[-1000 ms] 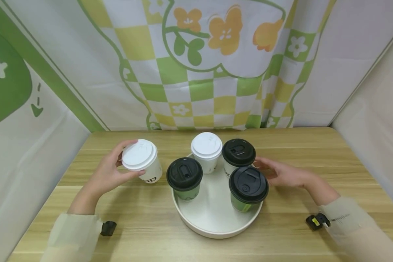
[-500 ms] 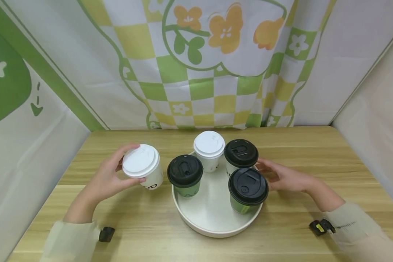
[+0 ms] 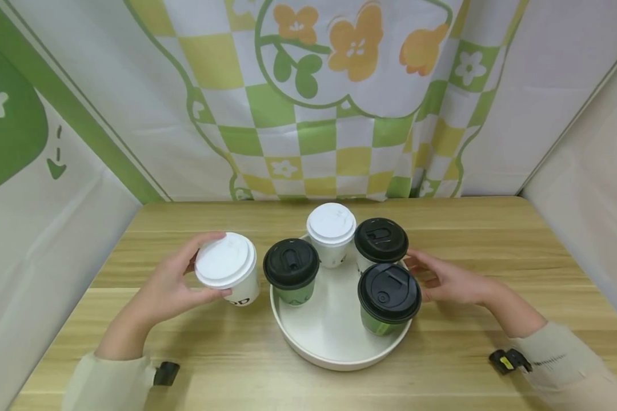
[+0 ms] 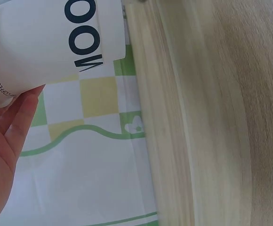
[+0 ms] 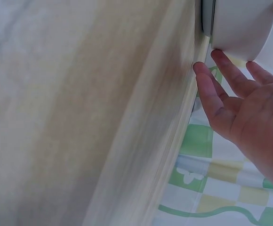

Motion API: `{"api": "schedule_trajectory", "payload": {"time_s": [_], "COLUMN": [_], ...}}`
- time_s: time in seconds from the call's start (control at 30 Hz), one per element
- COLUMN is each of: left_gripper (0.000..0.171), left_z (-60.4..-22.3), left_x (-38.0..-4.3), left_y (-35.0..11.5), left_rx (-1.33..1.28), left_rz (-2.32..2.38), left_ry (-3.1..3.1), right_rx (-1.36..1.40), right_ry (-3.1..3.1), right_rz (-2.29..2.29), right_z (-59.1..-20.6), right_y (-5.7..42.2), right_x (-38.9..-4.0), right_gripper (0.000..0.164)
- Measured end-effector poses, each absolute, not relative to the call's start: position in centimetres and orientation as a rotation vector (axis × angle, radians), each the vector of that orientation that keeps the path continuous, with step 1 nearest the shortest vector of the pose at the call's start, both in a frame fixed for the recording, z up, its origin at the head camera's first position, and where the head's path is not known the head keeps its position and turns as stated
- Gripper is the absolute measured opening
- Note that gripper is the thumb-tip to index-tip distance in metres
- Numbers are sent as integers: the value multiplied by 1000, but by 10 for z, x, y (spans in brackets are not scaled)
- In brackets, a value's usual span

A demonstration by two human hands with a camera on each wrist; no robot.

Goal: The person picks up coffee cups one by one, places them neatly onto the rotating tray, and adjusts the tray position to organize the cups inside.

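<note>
My left hand (image 3: pixel 177 282) grips a white paper cup (image 3: pixel 244 288) with a white lid, left of the round white turntable tray (image 3: pixel 334 362). Black lettering shows on that cup in the left wrist view; whether its base touches the table I cannot tell. My right hand (image 3: pixel 449 279) is at the tray's right side, fingers loosely extended. In the right wrist view, its fingertips (image 5: pixel 217 54) touch a smooth pale wall, seemingly the tray's. On the tray stand a white-lidded cup (image 3: pixel 331 225), a black-lidded white cup (image 3: pixel 380 240) and two black-lidded green cups, one left (image 3: pixel 295 294), one right (image 3: pixel 377 325).
Everything stands on a wood-grain table (image 3: pixel 226 365). A checked, flowered curtain (image 3: pixel 334 137) hangs behind its back edge, and pale fabric walls rise at both sides. A small black device (image 3: pixel 166 374) is by the left cuff, another (image 3: pixel 509 361) by the right.
My left hand has brought its cup right and nearer to me, closer to the tray. The cups on the tray have turned slightly clockwise. My right hand has shifted a little right.
</note>
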State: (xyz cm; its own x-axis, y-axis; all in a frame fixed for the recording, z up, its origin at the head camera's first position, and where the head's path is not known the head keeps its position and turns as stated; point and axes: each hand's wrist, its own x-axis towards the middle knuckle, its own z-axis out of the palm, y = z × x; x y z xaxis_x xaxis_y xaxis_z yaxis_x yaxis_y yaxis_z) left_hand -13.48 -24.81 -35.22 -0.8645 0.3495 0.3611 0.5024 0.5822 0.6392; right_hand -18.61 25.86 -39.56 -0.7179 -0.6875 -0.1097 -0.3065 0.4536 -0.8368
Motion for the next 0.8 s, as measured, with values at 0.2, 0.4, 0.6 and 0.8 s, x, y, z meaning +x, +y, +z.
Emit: {"api": "schedule_trajectory", "payload": {"time_s": [0.2,0.4,0.6,0.8], "left_gripper": [93,95,97,99], "left_z": [-348,-343,-339,-334], "left_x": [-130,-122,-116,-112], "left_y": [-246,-245,-241,-234], "left_rx": [-773,-809,-854,-918], "left_rz": [-1149,-1144,-1167,-1170], "left_ry": [-2591,-2586,-2562,-2537], "right_rx": [-825,-832,-834,-839], "right_ry": [2296,2299,2313,2341], "right_rz": [-1183,-1203,-1199,-1178], "right_z": [-395,-395,-395,-397], "right_y": [259,257,257,256], "right_x": [-183,-179,-174,-170], "right_gripper": [86,88,91,93]}}
